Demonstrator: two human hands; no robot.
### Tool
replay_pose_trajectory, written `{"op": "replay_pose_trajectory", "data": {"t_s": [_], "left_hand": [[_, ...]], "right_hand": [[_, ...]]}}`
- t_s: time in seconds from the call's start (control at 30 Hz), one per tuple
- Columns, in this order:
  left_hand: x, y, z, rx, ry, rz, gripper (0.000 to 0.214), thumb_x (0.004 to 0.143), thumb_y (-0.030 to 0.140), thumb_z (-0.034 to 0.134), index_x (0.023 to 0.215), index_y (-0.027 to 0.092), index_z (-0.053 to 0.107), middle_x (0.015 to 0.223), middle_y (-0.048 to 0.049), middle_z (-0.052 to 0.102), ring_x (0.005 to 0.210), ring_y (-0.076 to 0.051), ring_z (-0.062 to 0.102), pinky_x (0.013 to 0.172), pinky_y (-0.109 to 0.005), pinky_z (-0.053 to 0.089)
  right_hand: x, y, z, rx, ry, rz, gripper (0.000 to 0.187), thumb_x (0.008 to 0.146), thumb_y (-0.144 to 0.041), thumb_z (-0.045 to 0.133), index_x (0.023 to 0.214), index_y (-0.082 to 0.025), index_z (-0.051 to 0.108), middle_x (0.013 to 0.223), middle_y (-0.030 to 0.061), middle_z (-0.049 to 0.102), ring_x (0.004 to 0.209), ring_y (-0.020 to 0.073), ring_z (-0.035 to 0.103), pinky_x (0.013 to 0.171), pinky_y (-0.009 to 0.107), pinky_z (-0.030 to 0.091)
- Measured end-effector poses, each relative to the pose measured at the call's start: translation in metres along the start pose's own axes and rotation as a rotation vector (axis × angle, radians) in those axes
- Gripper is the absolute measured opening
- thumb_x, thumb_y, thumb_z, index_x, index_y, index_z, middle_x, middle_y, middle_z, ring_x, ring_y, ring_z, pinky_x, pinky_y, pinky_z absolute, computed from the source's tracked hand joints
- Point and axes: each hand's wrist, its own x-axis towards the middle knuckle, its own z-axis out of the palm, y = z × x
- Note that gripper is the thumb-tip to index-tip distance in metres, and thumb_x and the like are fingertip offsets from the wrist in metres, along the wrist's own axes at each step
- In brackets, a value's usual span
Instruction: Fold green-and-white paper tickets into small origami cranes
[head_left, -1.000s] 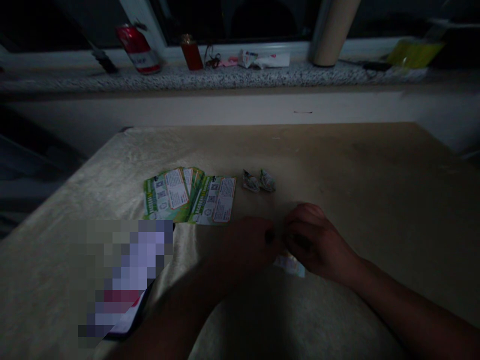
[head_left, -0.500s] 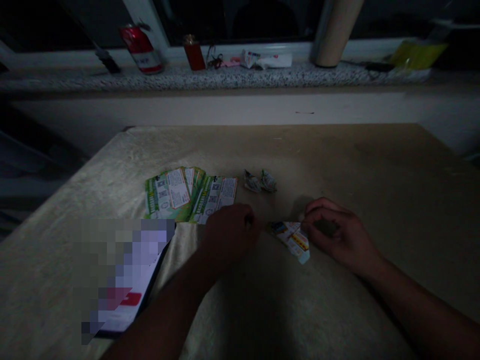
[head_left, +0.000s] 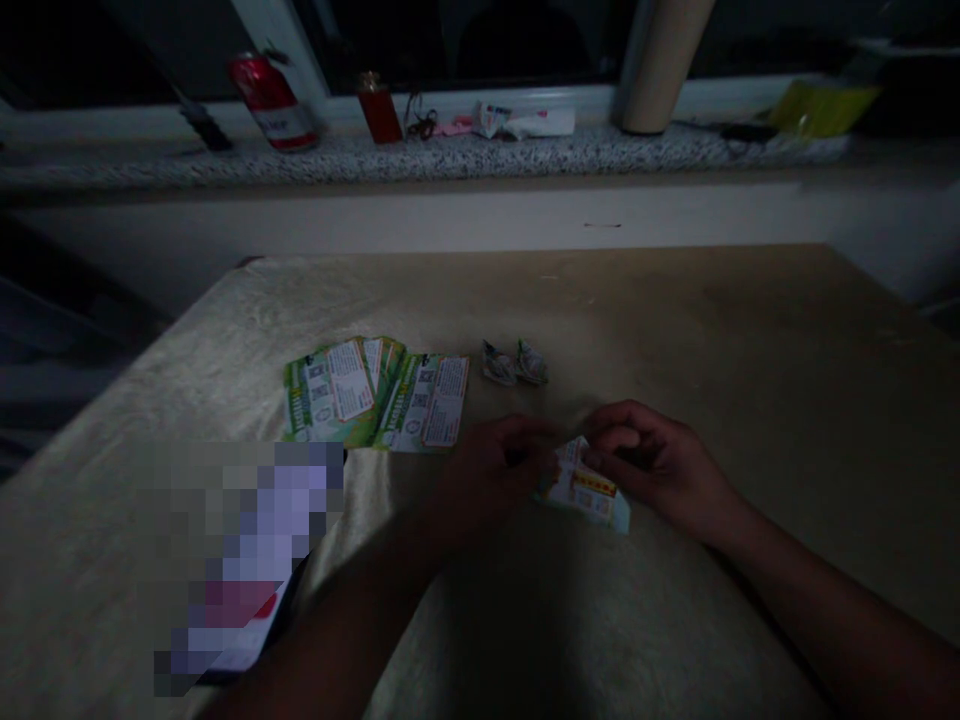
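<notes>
Both hands work over the near-to-mid tbl, right of centre, at a folded paper pc (head_left: 589, 495) w/ white, yellow + red print. Right hand (head_left: 664, 465) pinches its upper right part btwn thumb & curled fingers. Left hand (head_left: 502, 460) is at the paper's left edge, fingers bent, v. dim; can't tell if it grips or only touches. Paper sits btwn the 2 hands, pale corner sticking out toward near right.

Near left, beside the left forearm: phone (head_left: 255, 640), lying slantwise, screen lit, mostly pixelated, bit of red showing.

Farther, left of centre: green-and-white leaflets (head_left: 330, 395), fanned & overlapping, w/ QR-type squares & small txt; one more leaflet (head_left: 431, 400) adjoins on the right, its near right corner close to the left hand.

Just right of these, 2 small crumpled-looking folded pcs (head_left: 514, 364), side by side, well apart from the paper in hand.

Far: tabletop (head_left: 712, 330) ends at a pale wall; above it, speckled sill (head_left: 450, 158) w/, left to right, red can (head_left: 270, 100), red bottle (head_left: 379, 112), white wrapper (head_left: 544, 122), tan tube (head_left: 664, 75), yellow item (head_left: 829, 105). Dark window (head_left: 465, 40) behind.
</notes>
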Motion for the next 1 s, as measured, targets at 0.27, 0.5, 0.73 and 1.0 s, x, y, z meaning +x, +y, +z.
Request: {"op": "replay_pose_trajectory", "data": {"t_s": [0.27,0.5,0.73,1.0], "left_hand": [[-0.013,0.001,0.0,0.617,-0.023,0.351,0.053,0.076,0.034,0.082,0.124,0.022,0.061,0.119,-0.0072,0.067,0.108,-0.027,0.063,0.095,-0.042,0.05],[-0.011,-0.002,0.0,0.849,-0.066,0.47,0.052,0.074,0.035,0.087,0.118,0.019,0.064,0.124,-0.0081,0.062,0.118,-0.029,0.056,0.106,-0.045,0.043],[-0.01,-0.003,0.0,0.91,-0.094,0.491,0.041,0.08,0.033,0.083,0.114,0.017,0.067,0.117,-0.007,0.066,0.11,-0.027,0.058,0.103,-0.043,0.044],[-0.01,-0.004,0.001,0.935,-0.107,0.493,0.043,0.081,0.041,0.082,0.114,0.016,0.069,0.115,-0.0085,0.066,0.108,-0.028,0.059,0.101,-0.044,0.044]], "right_hand": [[0.004,0.004,-0.005,-0.367,-0.034,-0.196,0.012,0.094,-0.024,0.064,0.086,-0.02,0.072,0.078,0.0041,0.07,0.078,0.0193,0.065,0.071,0.034,0.052],[0.006,0.003,-0.006,-0.422,-0.081,-0.231,0.014,0.095,-0.021,0.062,0.087,-0.02,0.073,0.076,0.0032,0.068,0.079,0.0196,0.062,0.075,0.036,0.048],[0.007,0.003,-0.004,-0.574,-0.117,-0.327,0.009,0.096,-0.022,0.065,0.089,-0.021,0.071,0.076,0.0019,0.068,0.08,0.0194,0.062,0.083,0.039,0.047],[0.004,0.001,-0.012,-0.699,-0.201,-0.411,0.011,0.094,-0.02,0.067,0.099,-0.024,0.077,0.1,0.0056,0.073,0.101,0.0243,0.065,0.098,0.047,0.042]]}}
